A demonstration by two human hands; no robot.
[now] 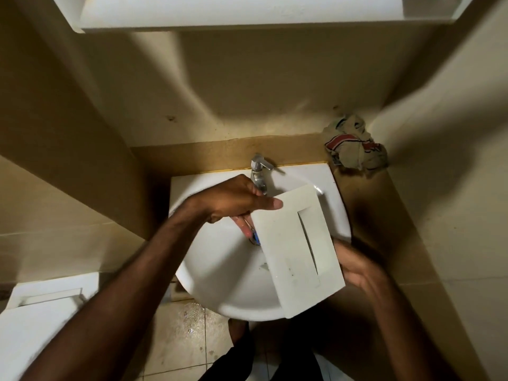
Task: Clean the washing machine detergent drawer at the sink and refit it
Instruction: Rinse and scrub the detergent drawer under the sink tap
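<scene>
1. Leftmost, left hand point(236, 200): grip pinching the upper left edge of the detergent drawer point(298, 250), thumb flat on its white front panel, other fingers curled behind.
2. Held tilted over the sink point(220, 270), just below the tap point(258, 174); probably light, rigid plastic, wet and so slippery; best taken by opposite edges.
3. Right hand point(357, 270): cupped against the lower right edge, fingertips hidden behind; grip apparently closed on it.
4. Rag point(356, 148) bunched on the table corner.

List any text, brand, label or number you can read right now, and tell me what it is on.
None readable anywhere in this view.
Detergent drawer: white front panel, a few faint smudges, no lettering visible.
Tap: bare metal, no mark visible.
Crumpled cloth on the counter: red stripes and a red patch, possibly print, too blurred and crumpled to read.
</scene>
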